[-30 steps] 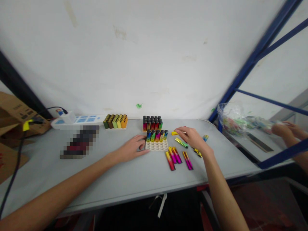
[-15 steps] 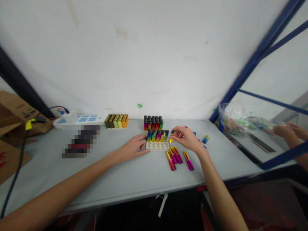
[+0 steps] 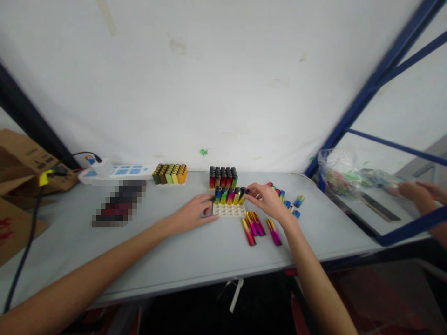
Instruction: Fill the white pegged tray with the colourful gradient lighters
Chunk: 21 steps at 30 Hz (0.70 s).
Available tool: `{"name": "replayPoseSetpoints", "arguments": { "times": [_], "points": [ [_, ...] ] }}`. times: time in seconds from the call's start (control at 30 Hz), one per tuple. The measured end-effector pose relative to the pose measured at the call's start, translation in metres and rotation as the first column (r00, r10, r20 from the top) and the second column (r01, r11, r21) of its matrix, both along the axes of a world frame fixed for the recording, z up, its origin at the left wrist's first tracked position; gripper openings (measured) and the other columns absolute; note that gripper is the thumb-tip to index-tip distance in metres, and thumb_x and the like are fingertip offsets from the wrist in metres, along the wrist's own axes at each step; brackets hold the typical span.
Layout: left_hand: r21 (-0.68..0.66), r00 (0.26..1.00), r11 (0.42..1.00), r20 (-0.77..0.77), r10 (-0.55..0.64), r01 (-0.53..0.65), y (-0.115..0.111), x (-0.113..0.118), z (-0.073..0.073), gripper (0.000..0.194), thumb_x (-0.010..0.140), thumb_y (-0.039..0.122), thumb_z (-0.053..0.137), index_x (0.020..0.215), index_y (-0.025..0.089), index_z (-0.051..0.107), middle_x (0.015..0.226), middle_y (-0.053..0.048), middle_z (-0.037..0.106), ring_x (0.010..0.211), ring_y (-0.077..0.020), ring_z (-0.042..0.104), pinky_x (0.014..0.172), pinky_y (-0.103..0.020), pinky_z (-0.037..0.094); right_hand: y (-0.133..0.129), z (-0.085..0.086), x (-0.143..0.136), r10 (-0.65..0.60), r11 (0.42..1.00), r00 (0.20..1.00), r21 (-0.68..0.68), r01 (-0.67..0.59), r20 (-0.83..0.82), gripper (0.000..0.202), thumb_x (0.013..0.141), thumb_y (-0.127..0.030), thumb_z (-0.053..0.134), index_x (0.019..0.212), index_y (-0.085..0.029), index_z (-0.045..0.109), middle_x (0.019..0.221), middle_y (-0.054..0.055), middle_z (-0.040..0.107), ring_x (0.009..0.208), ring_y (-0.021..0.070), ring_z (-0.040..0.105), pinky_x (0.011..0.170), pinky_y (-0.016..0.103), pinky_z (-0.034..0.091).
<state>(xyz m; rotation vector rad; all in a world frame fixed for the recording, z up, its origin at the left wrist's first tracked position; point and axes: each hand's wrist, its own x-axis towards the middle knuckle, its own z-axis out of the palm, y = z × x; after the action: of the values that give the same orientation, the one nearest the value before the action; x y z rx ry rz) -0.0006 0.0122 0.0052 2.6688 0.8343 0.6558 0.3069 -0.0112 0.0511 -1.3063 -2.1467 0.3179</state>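
Observation:
A white tray [image 3: 229, 211] with rows of holes lies mid-table, its back row filled with upright colourful lighters [image 3: 230, 196]. My left hand [image 3: 194, 212] rests at the tray's left end, fingers and thumb curved round its edge. Over the right end, my right hand [image 3: 264, 199] pinches a lighter [image 3: 247, 191] by its black top; its lower part is partly hidden. In front of the right hand lie several loose yellow-to-pink and red lighters [image 3: 256, 224]. More loose lighters, blue and red ones [image 3: 287, 204], lie beyond my right wrist.
Behind stands a full block of black-topped lighters [image 3: 223, 177], and to its left another block of green-to-orange lighters [image 3: 170, 174]. A power strip [image 3: 120, 171] and cardboard [image 3: 21, 158] are at left. Past the blue frame [image 3: 370, 93], another person's hands [image 3: 421, 193] show near plastic bags [image 3: 338, 172].
My right hand has moved slightly left with the lighter, bringing it to the right end of the tray's back row. My left hand stays at the tray.

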Motion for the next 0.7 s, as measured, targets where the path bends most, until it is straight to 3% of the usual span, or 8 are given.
{"name": "replayPoseSetpoints", "arguments": {
  "times": [0.5, 0.6, 0.7],
  "points": [
    [0.004, 1.000, 1.000, 0.001, 0.000, 0.000, 0.000, 0.000, 0.000, 0.037, 0.097, 0.047, 0.061, 0.073, 0.020, 0.051, 0.109, -0.010, 0.062, 0.114, -0.0267, 0.057, 0.099, -0.041, 0.048, -0.003, 0.007, 0.005, 0.036, 0.996, 0.999, -0.082, -0.038, -0.028, 0.028, 0.095, -0.041, 0.064, 0.114, -0.021, 0.064, 0.084, 0.004, 0.076, 0.078, 0.0188, 0.071, 0.075, 0.030, 0.056],
    [0.001, 1.000, 1.000, 0.003, 0.001, -0.001, -0.001, 0.000, 0.000, 0.037, 0.096, 0.049, 0.061, 0.073, 0.020, 0.052, 0.110, -0.010, 0.063, 0.115, -0.0272, 0.057, 0.100, -0.042, 0.048, -0.007, 0.015, 0.017, -0.019, 0.997, 1.000, -0.075, 0.018, -0.014, 0.027, 0.096, -0.040, 0.063, 0.115, -0.021, 0.065, 0.087, 0.004, 0.076, 0.080, 0.0192, 0.072, 0.076, 0.030, 0.056],
    [0.004, 1.000, 1.000, -0.002, 0.005, -0.005, -0.001, 0.000, 0.001, 0.038, 0.096, 0.049, 0.060, 0.073, 0.020, 0.052, 0.114, -0.010, 0.062, 0.119, -0.0278, 0.055, 0.102, -0.043, 0.047, -0.010, 0.022, 0.037, -0.117, 0.989, 0.987, -0.078, 0.126, 0.108, 0.023, 0.095, -0.037, 0.063, 0.108, -0.020, 0.069, 0.093, 0.008, 0.076, 0.084, 0.0210, 0.071, 0.078, 0.031, 0.054]
  ]
}}
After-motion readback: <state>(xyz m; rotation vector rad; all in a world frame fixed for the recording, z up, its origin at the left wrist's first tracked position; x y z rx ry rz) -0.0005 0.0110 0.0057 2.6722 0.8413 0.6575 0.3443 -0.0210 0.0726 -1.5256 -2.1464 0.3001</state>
